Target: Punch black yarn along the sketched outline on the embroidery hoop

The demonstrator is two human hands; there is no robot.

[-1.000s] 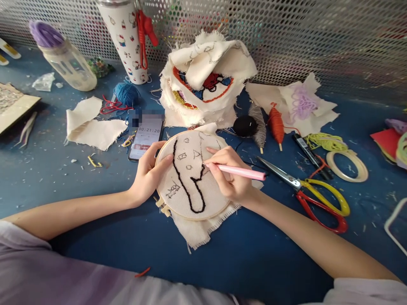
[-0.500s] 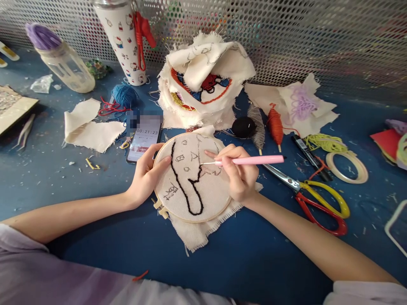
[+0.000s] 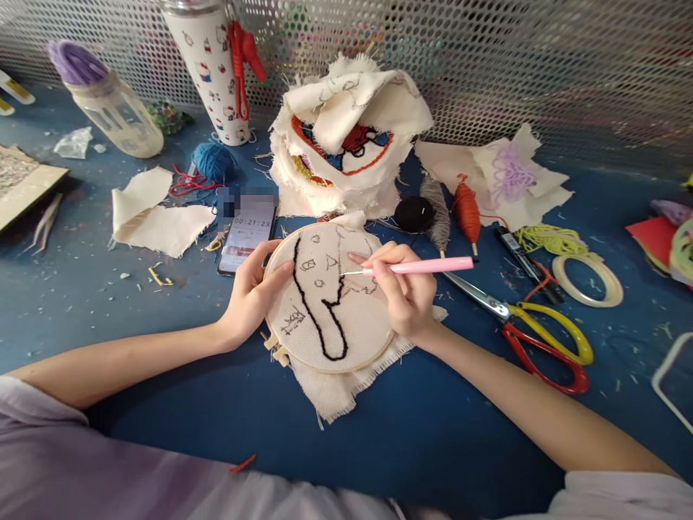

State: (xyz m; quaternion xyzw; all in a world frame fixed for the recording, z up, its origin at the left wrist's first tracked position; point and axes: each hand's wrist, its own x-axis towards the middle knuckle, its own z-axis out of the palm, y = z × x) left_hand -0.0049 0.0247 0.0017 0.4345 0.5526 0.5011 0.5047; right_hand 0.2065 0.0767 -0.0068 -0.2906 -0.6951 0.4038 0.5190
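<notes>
blue table (image 3: pixel 81 303) strewn with cloth scraps (image 3: pixel 157 217), phone (image 3: pixel 246 232), scissors (image 3: pixel 535 332), yarn ball (image 3: pixel 215 160), tape ring (image 3: pixel 587 280)

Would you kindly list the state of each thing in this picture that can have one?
embroidery hoop: closed on cloth, steadied at its left rim by the left hand
punch needle: in the grip of the right hand, tip at the cloth
phone: screen lit, timer showing
scissors: blades shut, lying flat
bottle: capped, lying tilted
tumbler: upright
black yarn ball: wound
</notes>
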